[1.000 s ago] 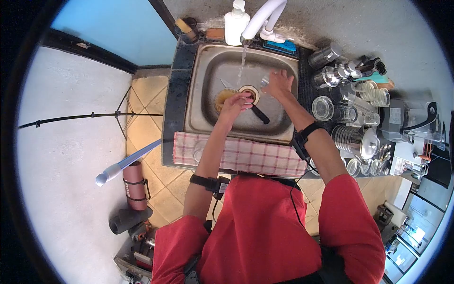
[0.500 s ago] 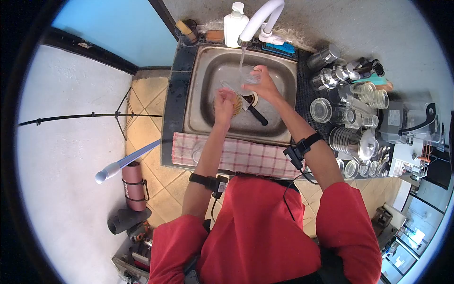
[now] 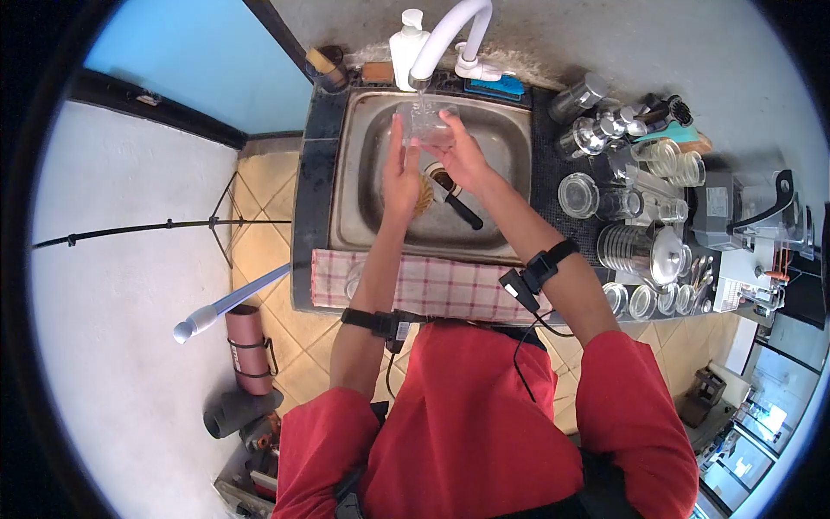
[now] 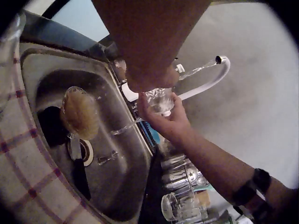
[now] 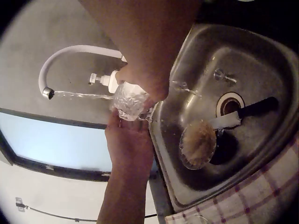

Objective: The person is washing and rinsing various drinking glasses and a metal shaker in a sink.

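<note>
Under the running white faucet (image 3: 450, 36), both hands hold a clear glass vessel (image 3: 425, 124). The left hand (image 3: 401, 177) lies along its left side and underside, fingers fairly straight. The right hand (image 3: 460, 156) grips it from the right with thumb and fingers bent round it, also seen in the left wrist view. Water runs onto the glass (image 5: 130, 99). Below in the sink (image 3: 346, 208) lie a black-handled knife (image 3: 464, 212) across the drain, a ribbed glass dish (image 4: 80, 113) with a brownish scrubber or similar content, and a small clear glass item (image 5: 225, 76).
A white pump bottle (image 3: 406, 52) and blue brush or sponge (image 3: 497, 87) stand behind the sink. Glass jars (image 3: 577, 195), a stacked metal pot (image 3: 640, 253) and steel vessels crowd the right counter. A checked cloth (image 3: 432, 281) covers the front edge.
The right hand has picked up the glass from the sink's right side and moved it left under the water. The left hand has risen from the dish and now touches the glass.
</note>
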`<state>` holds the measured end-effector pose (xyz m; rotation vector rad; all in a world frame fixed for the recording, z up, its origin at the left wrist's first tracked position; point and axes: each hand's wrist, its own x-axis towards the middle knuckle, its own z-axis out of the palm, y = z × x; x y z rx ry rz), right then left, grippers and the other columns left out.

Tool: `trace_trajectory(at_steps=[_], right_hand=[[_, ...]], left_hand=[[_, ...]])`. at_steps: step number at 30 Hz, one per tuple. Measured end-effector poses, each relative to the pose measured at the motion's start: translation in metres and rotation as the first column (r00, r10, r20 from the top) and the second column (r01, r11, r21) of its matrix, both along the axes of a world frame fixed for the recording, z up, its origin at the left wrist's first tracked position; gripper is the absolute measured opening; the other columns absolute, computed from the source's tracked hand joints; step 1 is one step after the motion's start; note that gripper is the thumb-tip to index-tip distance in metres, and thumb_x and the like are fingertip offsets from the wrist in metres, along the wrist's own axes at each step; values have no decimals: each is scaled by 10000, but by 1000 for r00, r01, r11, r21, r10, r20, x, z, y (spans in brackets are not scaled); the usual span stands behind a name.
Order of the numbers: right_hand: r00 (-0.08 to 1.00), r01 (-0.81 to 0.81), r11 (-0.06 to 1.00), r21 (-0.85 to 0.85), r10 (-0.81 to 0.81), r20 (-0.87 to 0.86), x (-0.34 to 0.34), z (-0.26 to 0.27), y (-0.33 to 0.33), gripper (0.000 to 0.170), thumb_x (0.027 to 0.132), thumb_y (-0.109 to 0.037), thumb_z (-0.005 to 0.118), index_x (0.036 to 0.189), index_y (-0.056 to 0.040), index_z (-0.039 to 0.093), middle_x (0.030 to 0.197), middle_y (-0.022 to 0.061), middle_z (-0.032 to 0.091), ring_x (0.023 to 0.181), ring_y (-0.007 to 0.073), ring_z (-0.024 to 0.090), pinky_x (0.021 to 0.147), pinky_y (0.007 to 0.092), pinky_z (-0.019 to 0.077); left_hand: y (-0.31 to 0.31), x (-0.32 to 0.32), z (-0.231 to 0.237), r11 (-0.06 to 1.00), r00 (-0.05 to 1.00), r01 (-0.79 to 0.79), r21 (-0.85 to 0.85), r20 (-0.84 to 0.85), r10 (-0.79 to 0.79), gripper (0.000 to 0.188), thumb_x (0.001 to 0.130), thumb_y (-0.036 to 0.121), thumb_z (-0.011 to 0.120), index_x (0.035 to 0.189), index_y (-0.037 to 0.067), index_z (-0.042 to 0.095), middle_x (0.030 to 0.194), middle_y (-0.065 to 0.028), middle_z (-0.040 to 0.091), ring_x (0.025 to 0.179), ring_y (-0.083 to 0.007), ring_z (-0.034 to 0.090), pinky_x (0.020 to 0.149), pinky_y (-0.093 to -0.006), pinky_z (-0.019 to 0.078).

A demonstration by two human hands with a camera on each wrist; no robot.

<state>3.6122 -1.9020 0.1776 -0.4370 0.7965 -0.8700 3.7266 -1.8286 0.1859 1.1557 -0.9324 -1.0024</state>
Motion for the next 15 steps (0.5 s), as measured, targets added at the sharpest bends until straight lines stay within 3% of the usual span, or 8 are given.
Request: trace_trajectory(at_steps=[2,3,5,6,8,9,11,15], right_hand=[[1000,17,1000,16,-18,24,-6,6,2,402,863,-338,701,1081,-24,579,1006,62,641,1019,206,615,932,342,479],[1000,20,1000,16,-21,23,-8,6,2,402,863,-338,701,1081,-24,579,1006,62,641,1019,206,615,932,342,479],[978,55,983,-177,-89,-191,-13,7,5,626,796,-290,783,1223,9,436,1126,107,588,1012,203,585,912,336,486],[977,58,982,-179,-93,-193,-15,10,6,626,796,-290,783,1223,9,436,1126,107,588,1012,203,585,912,336,486],[818,-151,859,-489,-170,-550,-20,15,11,795,721,-242,844,1297,-7,350,1211,151,531,1109,253,549,944,368,472],[817,-149,859,-489,-172,-551,-22,14,12,795,721,-242,844,1297,-7,350,1211,151,531,1109,253,549,944,368,472],[750,-349,689,-635,-200,-630,-24,13,13,822,700,-230,858,1334,-90,354,1214,137,518,1191,245,516,998,368,440],[643,-503,621,-602,-196,-740,-28,17,13,855,688,-207,856,1357,-66,343,1258,152,516,1213,260,505,1022,392,425]], left_hand=[[0,-2,5,999,953,-48,14,299,42,570,1011,263,493,1498,49,290,1526,-150,329,1392,-213,332,1127,-336,266],[0,-3,6,999,954,-45,13,298,39,570,1011,263,493,1498,49,290,1526,-150,329,1392,-213,332,1127,-336,266],[0,-7,6,999,1000,19,35,-3,-19,553,1015,287,485,1497,79,311,1508,-137,349,1333,-218,403,1071,-340,349],[-2,-8,5,999,1000,23,33,-5,-23,553,1015,287,485,1497,79,311,1508,-137,349,1333,-218,403,1071,-340,349],[-4,-8,3,991,987,-47,128,-148,66,524,1017,320,459,1480,99,349,1480,-126,379,1283,-225,451,1049,-366,372],[-4,-9,0,991,987,-44,128,-149,63,524,1017,320,459,1480,99,349,1480,-126,379,1283,-225,451,1049,-366,372],[-3,-10,-7,979,984,18,205,-175,18,546,1018,414,411,1473,119,358,1436,-120,417,1244,-213,476,1005,-368,414],[-3,-9,-29,956,978,38,290,-205,24,562,1034,434,341,1478,90,351,1496,-127,356,1327,-238,396,1032,-366,391]])
